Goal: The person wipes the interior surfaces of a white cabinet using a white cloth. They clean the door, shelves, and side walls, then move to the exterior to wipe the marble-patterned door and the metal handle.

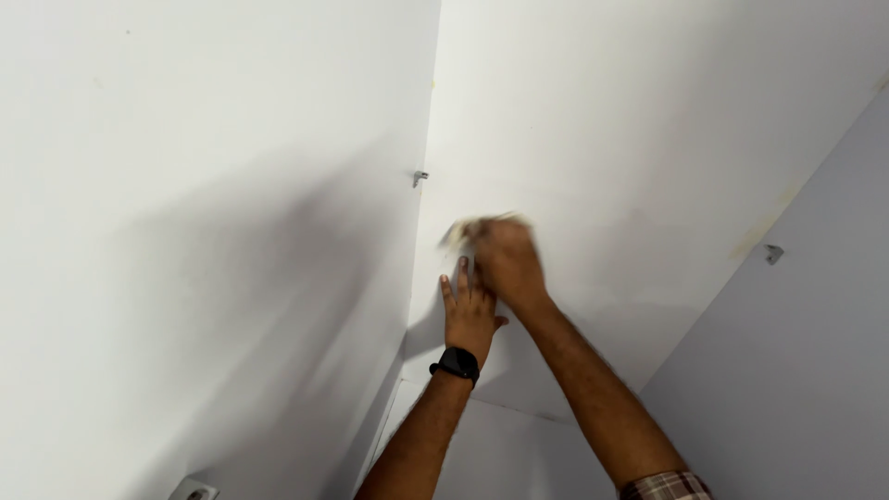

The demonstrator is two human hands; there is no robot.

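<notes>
I look into a white cabinet. My left hand point(469, 315) lies flat against the white back panel point(602, 139), fingers together and pointing up, a black watch point(456, 363) on its wrist. My right hand point(505, 259) is just above it, blurred by motion, closed around a pale crumpled thing point(460, 231) that looks like a cloth or paper and presses against the panel. What exactly it holds is too blurred to tell.
The left side panel point(204, 231) and right side panel point(815, 324) close in the space. A small metal shelf pin point(419, 176) sticks out at the left corner, another shelf pin point(773, 252) on the right. A white fitting point(193, 489) sits at the bottom left.
</notes>
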